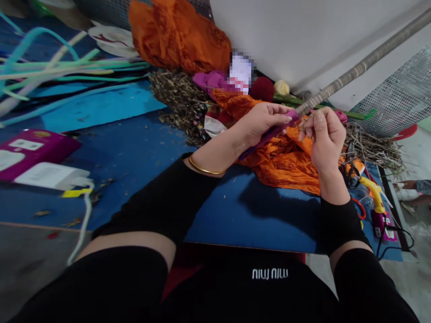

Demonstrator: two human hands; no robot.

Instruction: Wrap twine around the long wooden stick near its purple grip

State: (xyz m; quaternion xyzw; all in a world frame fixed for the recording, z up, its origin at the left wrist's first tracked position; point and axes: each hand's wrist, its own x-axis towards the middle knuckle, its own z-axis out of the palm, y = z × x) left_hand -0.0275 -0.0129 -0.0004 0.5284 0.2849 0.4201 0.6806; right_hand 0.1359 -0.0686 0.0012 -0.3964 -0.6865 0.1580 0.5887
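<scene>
My left hand (pixel 266 119) is closed round the purple-wrapped end (pixel 293 115) of a long grey-brown pole (pixel 357 69). The pole slants up to the right, out of view. Just right of the wrapping, my right hand (pixel 328 134) has its thumb and fingers pinched together by the pole. A small tan scrap seems to be between these fingertips, too blurred to name. Under both hands lies a crumpled orange cloth (pixel 286 166) with darker markings. Purple material also hangs below my left palm, partly hidden by the hand.
Dried plant stems (pixel 178 98) lie heaped behind on the blue table (pixel 215 211). Scissors (pixel 350 168) and a yellow glue gun (pixel 373 193) are at the right. A purple power strip (pixel 37 150) and plugged white adapter (pixel 50 175) sit left, near pastel fuzzy stems (pixel 67 67).
</scene>
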